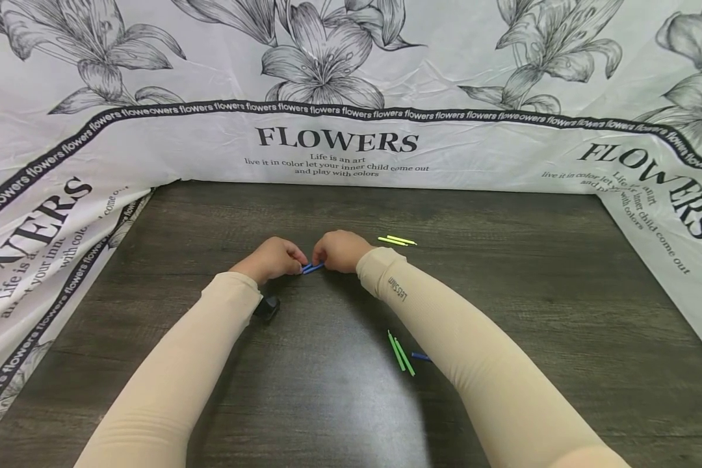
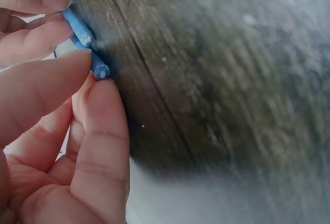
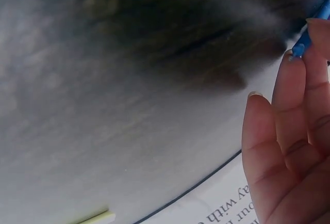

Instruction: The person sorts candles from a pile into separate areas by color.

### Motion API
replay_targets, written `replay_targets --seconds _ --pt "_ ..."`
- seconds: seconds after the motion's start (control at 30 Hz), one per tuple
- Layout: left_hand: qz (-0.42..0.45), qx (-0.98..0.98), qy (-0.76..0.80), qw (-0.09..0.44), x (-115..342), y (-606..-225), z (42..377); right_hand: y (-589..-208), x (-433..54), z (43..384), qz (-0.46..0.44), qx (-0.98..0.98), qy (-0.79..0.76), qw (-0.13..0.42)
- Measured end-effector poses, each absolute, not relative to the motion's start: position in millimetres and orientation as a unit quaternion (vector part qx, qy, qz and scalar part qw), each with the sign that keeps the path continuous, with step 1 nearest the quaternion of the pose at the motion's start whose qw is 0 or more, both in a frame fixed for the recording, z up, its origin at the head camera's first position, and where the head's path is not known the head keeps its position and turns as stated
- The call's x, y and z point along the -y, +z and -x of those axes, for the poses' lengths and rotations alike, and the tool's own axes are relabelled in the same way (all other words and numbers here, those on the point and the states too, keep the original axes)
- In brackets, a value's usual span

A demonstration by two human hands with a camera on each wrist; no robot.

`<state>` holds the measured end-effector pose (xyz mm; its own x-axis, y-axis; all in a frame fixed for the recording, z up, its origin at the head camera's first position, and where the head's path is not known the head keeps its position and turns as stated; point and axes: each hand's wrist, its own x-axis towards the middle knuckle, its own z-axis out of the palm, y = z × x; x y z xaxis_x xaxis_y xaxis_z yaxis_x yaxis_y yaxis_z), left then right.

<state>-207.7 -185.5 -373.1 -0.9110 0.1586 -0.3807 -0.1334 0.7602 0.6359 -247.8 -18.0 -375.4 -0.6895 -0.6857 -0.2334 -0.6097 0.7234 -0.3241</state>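
Two slim blue candles lie side by side between my hands at the middle of the table. My left hand pinches the near blue candle between thumb and finger, its end poking out past the fingertips. From the other side, my right hand grips the second blue candle, which runs close along the first. In the right wrist view, a blue candle with a short wick shows between the fingertips. The hands cover much of both candles.
Two yellow candles lie beyond my right hand. Nearer me are two green candles, with another blue candle partly under my right forearm. A flower-print cloth borders the dark wooden table at the back and sides.
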Motion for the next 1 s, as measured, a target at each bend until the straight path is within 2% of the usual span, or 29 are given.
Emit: replay_targets --seconds 1.0 --pt "0.002 -0.903 0.376 0.208 184.6 -376.1 208.5 -369.6 18.6 238.7 0.340 -0.919 -0.134 0.147"
